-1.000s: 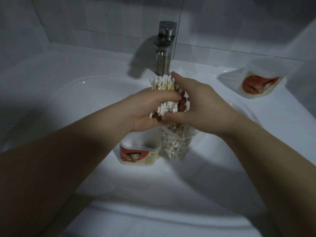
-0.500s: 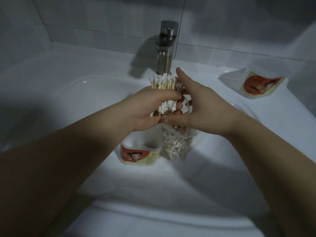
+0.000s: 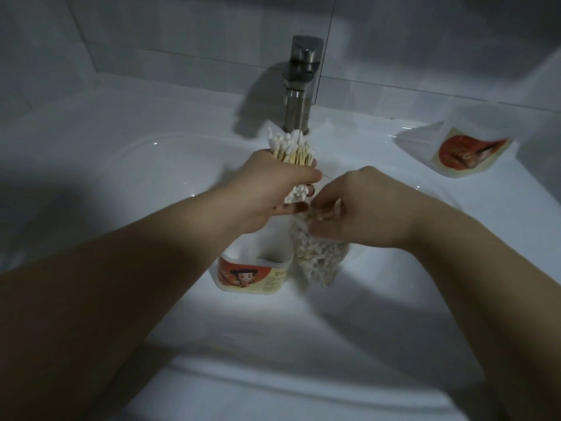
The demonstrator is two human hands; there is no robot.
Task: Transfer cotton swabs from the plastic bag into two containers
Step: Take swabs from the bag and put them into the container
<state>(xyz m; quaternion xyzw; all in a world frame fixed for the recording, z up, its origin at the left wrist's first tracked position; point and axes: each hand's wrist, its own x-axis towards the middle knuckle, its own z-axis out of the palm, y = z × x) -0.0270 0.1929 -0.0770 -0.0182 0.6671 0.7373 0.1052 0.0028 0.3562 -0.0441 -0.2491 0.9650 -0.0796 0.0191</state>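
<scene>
In the sink [image 3: 151, 177] a labelled container [image 3: 252, 276] stands just beside the plastic bag [image 3: 318, 262] — a second container [image 3: 473, 150] lies on the right rim. The right hand [image 3: 364, 208] pinches the bag's top with curled fingers; the left hand [image 3: 273, 189] wraps its fingers round an upright bundle of cotton swabs [image 3: 291, 147].

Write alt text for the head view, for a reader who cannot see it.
A person's left hand grips a bundle of cotton swabs over a white sink while the right hand pinches the top of a clear plastic bag full of swabs. A labelled container stands in the basin beside the bag; a second container sits on the ledge at right.
</scene>
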